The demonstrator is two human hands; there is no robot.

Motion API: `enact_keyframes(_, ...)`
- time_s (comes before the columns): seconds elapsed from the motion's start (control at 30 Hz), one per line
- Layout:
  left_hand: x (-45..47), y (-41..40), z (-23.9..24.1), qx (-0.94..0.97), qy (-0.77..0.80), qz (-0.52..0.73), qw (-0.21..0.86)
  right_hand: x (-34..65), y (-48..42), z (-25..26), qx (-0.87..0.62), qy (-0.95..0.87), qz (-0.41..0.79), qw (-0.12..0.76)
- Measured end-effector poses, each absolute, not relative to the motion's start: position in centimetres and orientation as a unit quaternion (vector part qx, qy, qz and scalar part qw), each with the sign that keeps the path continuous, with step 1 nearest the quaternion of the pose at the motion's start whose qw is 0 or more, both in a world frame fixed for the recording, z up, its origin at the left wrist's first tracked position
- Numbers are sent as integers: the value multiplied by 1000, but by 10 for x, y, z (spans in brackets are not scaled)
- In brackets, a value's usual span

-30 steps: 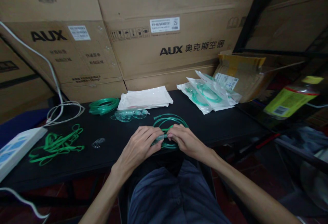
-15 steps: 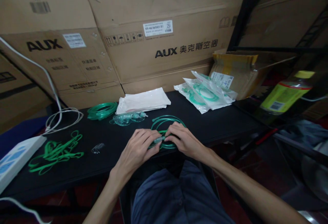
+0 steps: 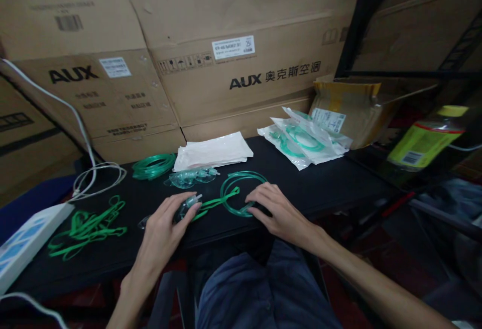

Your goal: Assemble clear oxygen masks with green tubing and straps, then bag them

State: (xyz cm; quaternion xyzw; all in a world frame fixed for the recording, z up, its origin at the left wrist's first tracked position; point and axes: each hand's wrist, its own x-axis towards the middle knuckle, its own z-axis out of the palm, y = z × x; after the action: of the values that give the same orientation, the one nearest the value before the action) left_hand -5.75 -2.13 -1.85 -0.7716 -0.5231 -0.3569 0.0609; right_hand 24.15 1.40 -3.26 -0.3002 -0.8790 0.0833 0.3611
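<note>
My left hand [image 3: 165,226] grips a clear plastic mask piece [image 3: 187,204] on the black table [image 3: 324,183], its fingers curled round it. A green strap [image 3: 213,202] runs from that piece to a coil of green tubing [image 3: 238,188]. My right hand [image 3: 273,208] rests on the near side of the coil, fingers bent and pressing on the tubing. A clear mask [image 3: 190,177] lies just behind, apart from both hands.
White pouches [image 3: 214,150] are stacked at the back, sealed packs with green tubing [image 3: 305,140] at back right. Another tubing coil [image 3: 153,165] and loose green straps [image 3: 86,223] lie left, with a white cable [image 3: 98,173] and power strip [image 3: 22,246]. Cardboard boxes [image 3: 241,68] wall the rear.
My left hand has moved left with the clear piece, drawing the green strap out from the coil. The right hand stayed on the coil. The camera tilted slightly.
</note>
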Motion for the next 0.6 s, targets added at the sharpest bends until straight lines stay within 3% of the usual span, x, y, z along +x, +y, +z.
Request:
enact_keyframes(0.13,-51,-19,-24,-775,-540,-329,-7,252,8,-33,-329,-897,-22,295)
enact_keyframes(0.27,-40,-18,-23,-784,-530,-323,-9,255,8,-25,-343,-910,-65,224)
enact_keyframes(0.43,-34,-18,-20,-801,-515,-306,20,259,16,-9,-312,-936,12,160)
enact_keyframes(0.6,-23,-19,-4,-805,-504,-308,63,264,23,-3,-276,-942,94,163)
